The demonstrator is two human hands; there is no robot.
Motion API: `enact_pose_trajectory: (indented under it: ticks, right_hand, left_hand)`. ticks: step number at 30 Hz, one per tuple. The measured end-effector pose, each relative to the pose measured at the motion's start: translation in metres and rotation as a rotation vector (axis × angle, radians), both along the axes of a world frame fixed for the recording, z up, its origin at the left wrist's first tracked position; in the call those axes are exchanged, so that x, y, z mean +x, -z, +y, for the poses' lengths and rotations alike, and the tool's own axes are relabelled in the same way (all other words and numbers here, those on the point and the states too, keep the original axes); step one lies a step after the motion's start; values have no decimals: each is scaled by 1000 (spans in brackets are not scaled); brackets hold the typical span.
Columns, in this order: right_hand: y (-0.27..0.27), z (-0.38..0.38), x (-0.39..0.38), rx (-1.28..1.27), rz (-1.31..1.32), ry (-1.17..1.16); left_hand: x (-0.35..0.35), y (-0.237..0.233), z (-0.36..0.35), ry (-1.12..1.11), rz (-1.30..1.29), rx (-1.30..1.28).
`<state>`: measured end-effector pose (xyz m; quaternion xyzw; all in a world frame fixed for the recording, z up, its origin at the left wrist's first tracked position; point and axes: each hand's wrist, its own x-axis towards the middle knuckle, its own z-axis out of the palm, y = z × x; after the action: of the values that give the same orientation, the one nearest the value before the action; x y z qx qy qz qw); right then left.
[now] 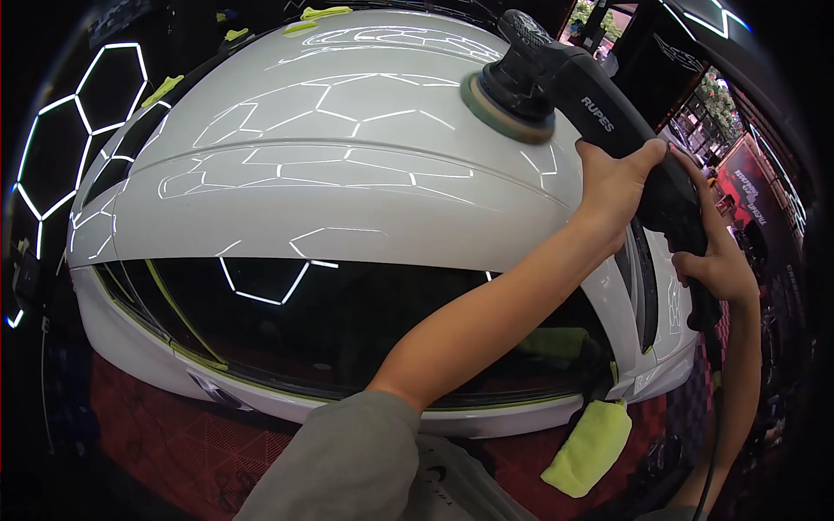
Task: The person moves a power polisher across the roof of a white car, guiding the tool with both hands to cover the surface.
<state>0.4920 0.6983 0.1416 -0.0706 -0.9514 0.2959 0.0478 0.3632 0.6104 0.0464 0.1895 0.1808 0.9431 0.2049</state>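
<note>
A black polisher (pixel 599 104) marked RUPES is held in both hands over the white car roof (pixel 347 113). Its round pad (pixel 511 111), yellowish-green at the edge, lies against the roof's right part as seen here. My left hand (pixel 615 178) wraps around the middle of the tool's body, its far fingers hidden behind it. Farther back, my right hand (pixel 723 265) is closed around the rear handle, near where the cord (pixel 716 399) leaves it. White hexagon light reflections cover the glossy paint.
A yellow-green microfiber towel (pixel 591 447) covers the side mirror. Green masking tape (pixel 187 317) edges the side window (pixel 347 330). More yellow cloths (pixel 326 12) lie along the far side. The cord hangs beside my right arm. Red and dark floor tiles (pixel 156 434) surround the car.
</note>
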Motion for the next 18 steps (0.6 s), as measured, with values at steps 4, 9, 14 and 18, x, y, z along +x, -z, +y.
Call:
enact_pose_trajectory:
  ticks: [4,9,14,18]
  right_hand:
    - [19,17,21,142,145,-180]
    - [32,30,50,80,158,-210]
    - [30,39,83,156,95,-178]
    - [31,47,95,163,100,-149]
  left_hand:
    - [19,18,-5,34,127,42]
    - [46,28,-2,76,161,35]
    - [72,25,3,134,186,34]
    - [79,26,11,154,212,-1]
